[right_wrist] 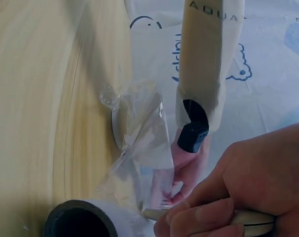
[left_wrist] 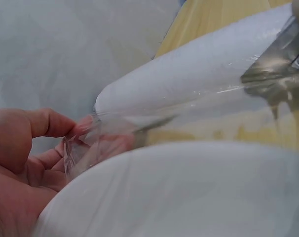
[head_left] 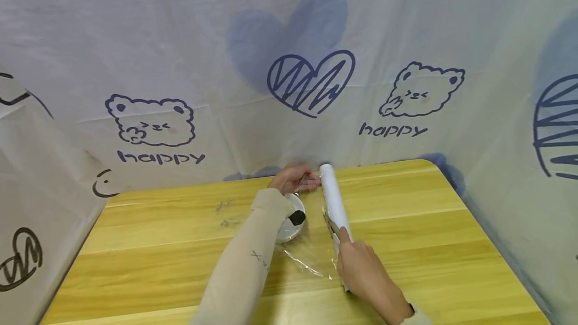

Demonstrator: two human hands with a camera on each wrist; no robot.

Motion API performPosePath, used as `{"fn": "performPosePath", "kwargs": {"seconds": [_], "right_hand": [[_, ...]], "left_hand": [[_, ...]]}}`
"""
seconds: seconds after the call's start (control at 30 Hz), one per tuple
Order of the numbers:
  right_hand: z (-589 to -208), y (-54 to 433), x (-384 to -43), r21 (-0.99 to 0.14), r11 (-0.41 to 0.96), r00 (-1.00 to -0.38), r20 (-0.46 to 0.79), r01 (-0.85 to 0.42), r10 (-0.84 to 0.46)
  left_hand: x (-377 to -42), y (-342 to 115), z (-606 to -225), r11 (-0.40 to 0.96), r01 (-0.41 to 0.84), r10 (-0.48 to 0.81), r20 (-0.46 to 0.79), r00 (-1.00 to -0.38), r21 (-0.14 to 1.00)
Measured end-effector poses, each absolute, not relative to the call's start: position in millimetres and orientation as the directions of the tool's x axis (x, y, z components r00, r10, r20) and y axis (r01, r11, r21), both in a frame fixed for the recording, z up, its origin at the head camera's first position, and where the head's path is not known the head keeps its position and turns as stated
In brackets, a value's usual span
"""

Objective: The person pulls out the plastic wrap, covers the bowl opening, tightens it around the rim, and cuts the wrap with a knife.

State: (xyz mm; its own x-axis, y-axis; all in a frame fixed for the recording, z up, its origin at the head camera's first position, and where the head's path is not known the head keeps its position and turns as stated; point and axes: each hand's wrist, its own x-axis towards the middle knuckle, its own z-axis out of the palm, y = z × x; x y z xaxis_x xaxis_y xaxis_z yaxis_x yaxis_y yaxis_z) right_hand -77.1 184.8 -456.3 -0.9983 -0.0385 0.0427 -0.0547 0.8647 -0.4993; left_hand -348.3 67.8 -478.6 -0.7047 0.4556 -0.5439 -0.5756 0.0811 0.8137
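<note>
Pale cloth (head_left: 171, 29) printed with blue hearts, bear faces and the word "happy" is hung behind a wood-grain worktop (head_left: 429, 224). Right of centre, a white roll (head_left: 333, 194) is laid with one end at the worktop's far edge, the other toward the near edge. Clear film (head_left: 311, 252) is spread leftward from it, over a round white dish (head_left: 285, 233) partly hidden by a sleeve (head_left: 244, 260). Just beside the roll's far end, the film is pinched between thumb and fingers of the left hand (head_left: 293, 178). Near the roll's other end, a bladed tool (right_wrist: 253, 223) is gripped by its pale handle in the right hand (head_left: 363, 272); its blade is held along the roll's left side. Whether the film is touched by the blade cannot be told.
</note>
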Motion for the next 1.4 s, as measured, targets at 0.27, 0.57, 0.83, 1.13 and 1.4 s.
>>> {"fn": "performPosePath", "kwargs": {"seconds": [0.27, 0.57, 0.83, 1.13, 1.4], "right_hand": [[-450.8, 183.3, -59.0, -0.508, 0.861, -1.0, 0.012, -0.02, -0.016], [-449.7, 183.9, -39.0, -0.474, 0.88, -1.0, 0.006, -0.028, -0.029], [-457.2, 186.8, -22.9, -0.513, 0.858, -1.0, -0.003, -0.017, -0.022], [-457.2, 191.5, -8.4, -0.56, 0.828, -0.995, -0.09, 0.015, -0.044], [-464.4, 198.4, 7.8, -0.527, 0.846, -0.975, -0.218, 0.081, -0.043]], "left_hand": [[-349.6, 68.9, -474.3, 0.07, -0.573, 0.449, -0.539, -0.713, 0.816], [-352.6, 69.6, -473.1, 0.064, -0.561, 0.447, -0.526, -0.724, 0.826], [-352.5, 71.7, -470.6, 0.09, -0.564, 0.453, -0.538, -0.711, 0.821], [-352.1, 72.3, -471.0, 0.068, -0.569, 0.452, -0.534, -0.715, 0.819], [-351.4, 72.4, -469.8, 0.058, -0.566, 0.422, -0.535, -0.732, 0.822]]}}
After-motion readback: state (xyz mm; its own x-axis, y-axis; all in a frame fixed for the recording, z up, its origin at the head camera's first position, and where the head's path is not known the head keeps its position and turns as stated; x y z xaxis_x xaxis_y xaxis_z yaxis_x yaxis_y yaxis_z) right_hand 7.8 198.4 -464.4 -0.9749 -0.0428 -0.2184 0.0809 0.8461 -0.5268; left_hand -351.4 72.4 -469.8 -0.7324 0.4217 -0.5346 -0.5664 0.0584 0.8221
